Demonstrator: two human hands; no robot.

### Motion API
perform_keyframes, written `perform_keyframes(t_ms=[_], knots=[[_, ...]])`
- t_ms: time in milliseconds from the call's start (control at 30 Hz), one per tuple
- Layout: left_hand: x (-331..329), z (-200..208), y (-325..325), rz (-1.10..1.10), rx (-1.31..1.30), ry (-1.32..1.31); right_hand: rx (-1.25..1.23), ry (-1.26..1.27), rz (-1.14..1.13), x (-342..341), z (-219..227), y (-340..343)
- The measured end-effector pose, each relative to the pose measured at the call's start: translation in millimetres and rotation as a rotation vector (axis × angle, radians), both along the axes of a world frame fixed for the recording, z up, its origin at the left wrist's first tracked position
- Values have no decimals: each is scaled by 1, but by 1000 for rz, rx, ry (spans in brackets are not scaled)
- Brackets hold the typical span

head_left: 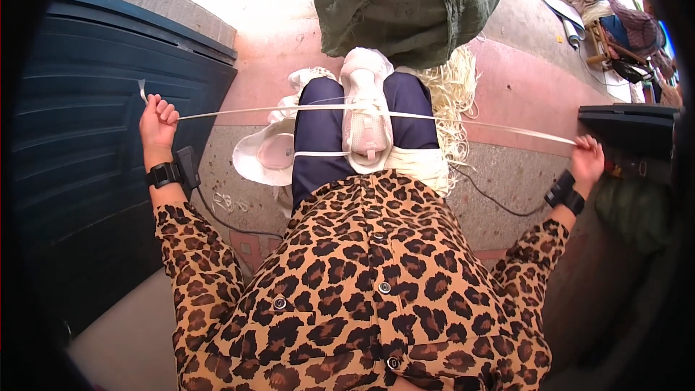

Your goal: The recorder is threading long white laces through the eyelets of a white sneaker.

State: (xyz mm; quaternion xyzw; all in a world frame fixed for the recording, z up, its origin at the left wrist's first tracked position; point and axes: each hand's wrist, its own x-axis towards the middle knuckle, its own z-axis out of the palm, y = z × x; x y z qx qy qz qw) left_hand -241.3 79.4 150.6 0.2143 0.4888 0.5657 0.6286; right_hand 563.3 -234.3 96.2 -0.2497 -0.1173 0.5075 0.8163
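A white sneaker (368, 112) rests between my knees, its toe pointing away from me. One cream shoelace (268, 109) runs across it, and both ends are pulled far out to the sides. My left hand (158, 122) is closed on the left end, whose tip sticks up above the fist. Out to the right, my right hand (586, 159) pinches the other end. The lace looks taut. Another stretch of white lace lies over my left thigh. Exactly how the lace passes through the eyelets is too small to tell.
More white shoes (266, 153) lie by my left leg. A heap of cream laces (455, 112) hangs by my right leg. Ahead stands a large green cloth-covered bundle (413, 7). A dark blue metal door (123, 101) is close on the left. Another person (637, 25) sits far right.
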Motion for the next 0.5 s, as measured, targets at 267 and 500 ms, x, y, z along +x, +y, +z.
perform_keyframes(t_ms=[267, 500], knots=[[146, -61, -48, -526, -260, 107, -481, -1135, 617, -236, -45, 114], [242, -103, -107, -1064, 246, 1112, -396, -1613, 571, -329, -69, 138]])
